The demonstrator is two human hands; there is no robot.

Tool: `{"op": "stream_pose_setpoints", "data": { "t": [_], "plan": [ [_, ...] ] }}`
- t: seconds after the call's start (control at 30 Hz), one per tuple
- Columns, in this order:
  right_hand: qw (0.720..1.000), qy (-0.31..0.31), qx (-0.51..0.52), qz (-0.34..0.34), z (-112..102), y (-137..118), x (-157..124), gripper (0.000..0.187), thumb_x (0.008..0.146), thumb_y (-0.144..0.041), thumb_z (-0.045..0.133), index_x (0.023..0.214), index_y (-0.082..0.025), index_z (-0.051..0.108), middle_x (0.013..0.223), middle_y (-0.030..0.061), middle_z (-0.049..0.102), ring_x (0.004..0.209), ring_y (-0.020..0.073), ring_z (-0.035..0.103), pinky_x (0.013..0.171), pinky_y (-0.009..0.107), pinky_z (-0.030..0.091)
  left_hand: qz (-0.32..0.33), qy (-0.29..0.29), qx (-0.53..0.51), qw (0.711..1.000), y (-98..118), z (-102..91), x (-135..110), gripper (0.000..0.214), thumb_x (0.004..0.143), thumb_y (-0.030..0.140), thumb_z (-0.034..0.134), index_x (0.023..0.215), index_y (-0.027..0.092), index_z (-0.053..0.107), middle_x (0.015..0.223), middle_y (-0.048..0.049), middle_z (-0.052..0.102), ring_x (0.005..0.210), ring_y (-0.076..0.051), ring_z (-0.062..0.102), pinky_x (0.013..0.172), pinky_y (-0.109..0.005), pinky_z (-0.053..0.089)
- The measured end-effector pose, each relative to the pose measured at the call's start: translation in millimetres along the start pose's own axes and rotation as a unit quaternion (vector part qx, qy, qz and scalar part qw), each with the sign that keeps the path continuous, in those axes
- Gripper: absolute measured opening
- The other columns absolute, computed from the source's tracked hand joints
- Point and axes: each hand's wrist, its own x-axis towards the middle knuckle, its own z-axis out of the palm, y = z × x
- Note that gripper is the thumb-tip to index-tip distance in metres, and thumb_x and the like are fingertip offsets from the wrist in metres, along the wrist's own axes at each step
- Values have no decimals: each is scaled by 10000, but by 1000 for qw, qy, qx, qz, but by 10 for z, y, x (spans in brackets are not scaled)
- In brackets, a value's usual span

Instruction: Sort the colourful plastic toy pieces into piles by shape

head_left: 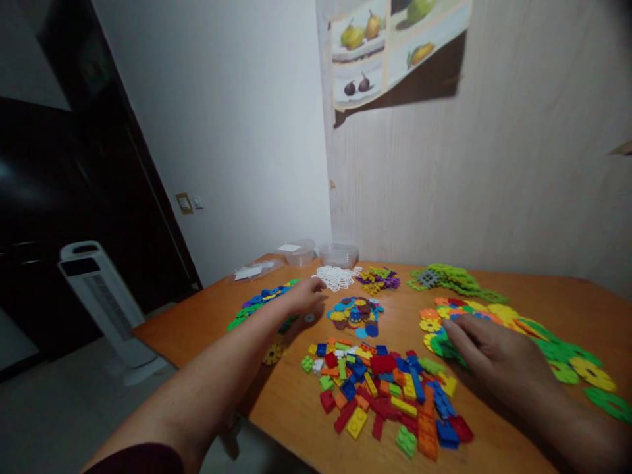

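My left hand [307,297] reaches out over the table beside a heap of white flat plastic pieces [338,278]. Its fingers are loosely bent and partly apart, and nothing shows in them. Below it lies a small pale disc [309,318]. On the right, my right hand [486,345] is curled at the near edge of a pile of large colourful notched discs [548,352]. Thumb and forefinger are drawn together there; whatever they hold, if anything, is hidden. Between my hands are a heap of small round notched discs [354,313] and many toy building bricks [382,382].
Purple and yellow pieces [379,280] and green interlocking pieces [447,280] lie at the back. Clear plastic tubs [338,254] stand by the wall. More blue and green discs [259,304] sit under my left arm. A white tower fan [106,306] stands left of the table.
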Motion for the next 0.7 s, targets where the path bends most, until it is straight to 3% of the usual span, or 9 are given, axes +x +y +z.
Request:
{"op": "stream_pose_setpoints", "data": {
  "t": [0.1,0.2,0.33,0.7],
  "plan": [
    [999,-52,-12,6,-6,12,7,484,1007,-628,434,739,-252,580,678,9,635,607,174,591,573,302,331,-16,-20,43,999,-119,-105,-93,177,879,315,657,953,186,753,956,-101,768,967,-274,684,912,-373,509],
    [998,-51,-12,22,-15,-15,8,506,1011,-640,399,732,-255,573,688,14,640,618,182,587,583,310,335,-22,-36,91,995,-149,-155,-172,45,791,249,716,790,210,738,953,-118,767,1055,-344,667,1000,-476,459],
    [999,-40,-6,28,-24,-57,4,512,1011,-638,385,738,-256,591,686,15,643,606,181,582,582,316,337,-19,-67,171,983,-120,-154,-218,178,733,178,720,884,245,787,1049,-135,782,1132,-389,648,1054,-559,402],
    [999,-32,-12,14,-30,-72,-13,488,1017,-619,407,745,-247,565,678,10,620,623,177,583,601,312,327,-29,-57,141,988,-141,-73,-153,219,774,189,676,950,226,800,1024,-109,790,961,-273,700,812,-311,499]
  ]
}}
